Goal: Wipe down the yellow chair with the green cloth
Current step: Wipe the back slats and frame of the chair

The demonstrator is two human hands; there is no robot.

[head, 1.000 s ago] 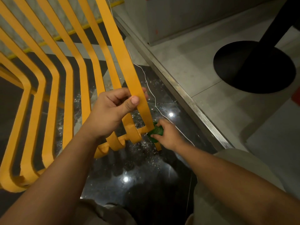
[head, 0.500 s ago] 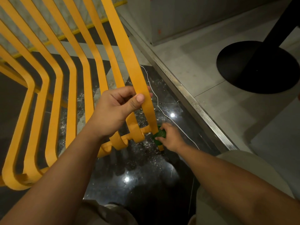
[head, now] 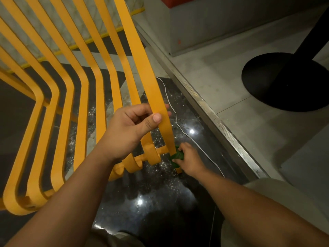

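Hands on the yellow chair (head: 138, 56), cloth way down at the end slat.
Left hand (head: 128, 131) had its fingers and thumb curled round the rightmost slat, thumb pressed on the front face. Lower down, right hand (head: 190, 160) was pinching the bunched-up green cloth (head: 177, 155) against the bottom of that same slat, right by the crossbar where the slats curl under. So the cloth sat below the left grip, partly hidden by fingers. Thin white cord (head: 178, 124) ran along the glossy dark floor (head: 160, 202) just beside it, black round table base (head: 284, 82) off to the right.
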